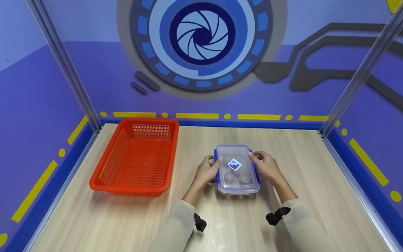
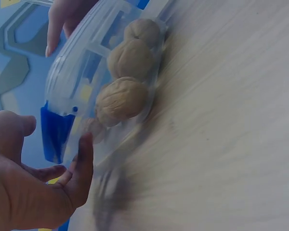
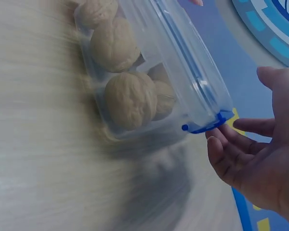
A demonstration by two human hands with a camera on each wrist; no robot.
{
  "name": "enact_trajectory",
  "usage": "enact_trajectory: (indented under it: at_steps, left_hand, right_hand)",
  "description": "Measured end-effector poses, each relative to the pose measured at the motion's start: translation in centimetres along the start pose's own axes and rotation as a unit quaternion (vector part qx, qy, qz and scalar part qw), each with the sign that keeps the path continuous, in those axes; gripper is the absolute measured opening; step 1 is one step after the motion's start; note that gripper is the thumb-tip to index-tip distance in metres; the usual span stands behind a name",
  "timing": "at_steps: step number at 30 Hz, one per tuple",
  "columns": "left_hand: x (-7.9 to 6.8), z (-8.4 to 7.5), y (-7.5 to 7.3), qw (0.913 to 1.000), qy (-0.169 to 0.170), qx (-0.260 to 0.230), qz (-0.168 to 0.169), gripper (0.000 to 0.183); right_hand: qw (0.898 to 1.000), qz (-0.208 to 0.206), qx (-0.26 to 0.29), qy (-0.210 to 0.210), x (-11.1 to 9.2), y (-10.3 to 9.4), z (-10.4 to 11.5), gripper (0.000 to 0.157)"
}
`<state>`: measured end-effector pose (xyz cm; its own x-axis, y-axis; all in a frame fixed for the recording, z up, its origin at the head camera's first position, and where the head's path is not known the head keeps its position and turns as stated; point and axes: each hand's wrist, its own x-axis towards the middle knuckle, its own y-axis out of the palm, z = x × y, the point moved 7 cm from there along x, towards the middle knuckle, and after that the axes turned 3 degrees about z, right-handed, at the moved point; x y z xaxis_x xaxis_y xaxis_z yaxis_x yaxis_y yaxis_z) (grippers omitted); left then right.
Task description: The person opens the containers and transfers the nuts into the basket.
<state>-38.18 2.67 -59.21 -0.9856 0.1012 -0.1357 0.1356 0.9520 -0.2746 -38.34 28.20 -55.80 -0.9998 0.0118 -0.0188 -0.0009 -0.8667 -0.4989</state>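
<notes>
A clear plastic lidded food container (image 1: 236, 178) with blue side latches lies between my two hands on the wooden table. Several walnuts (image 2: 123, 98) show through its walls. My left hand (image 1: 208, 171) grips its left side, thumb at the lid's edge and fingers curled by the side latch (image 2: 57, 134). On the opposite side my right hand (image 1: 266, 166) holds the container, its thumb near the lid's rim and its fingers at the right latch (image 3: 212, 124). A diamond-shaped label (image 1: 234, 164) marks the lid. Whether the latches are fastened cannot be told.
To the left of the container stands a red plastic basket (image 1: 142, 190) with slotted walls. Blue printed panels (image 1: 201, 105) enclose the table (image 1: 292, 147) at the back and sides, with metal posts (image 1: 355, 73) at the rear corners.
</notes>
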Motion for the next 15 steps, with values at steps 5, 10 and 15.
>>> enact_trajectory:
  at_steps: [5, 10, 15]
  left_hand:
    - [0.7, 0.9, 0.4, 0.9974, -0.001, -0.069, 0.018, 0.047]
    - [1.2, 1.2, 0.4, 0.9936, -0.011, -0.103, 0.046, 0.042]
    - [1.3, 1.4, 0.9, 0.9896, -0.022, -0.124, 0.069, 0.039]
  right_hand:
    - [0.998, 0.017, 0.032, 0.047, 0.6, 0.8, -1.3, 0.058]
    - [0.989, 0.034, 0.117, 0.082, 1.0, 1.2, -2.8, 0.052]
    - [0.974, 0.051, 0.195, 0.108, 0.8, 1.3, -4.2, 0.041]
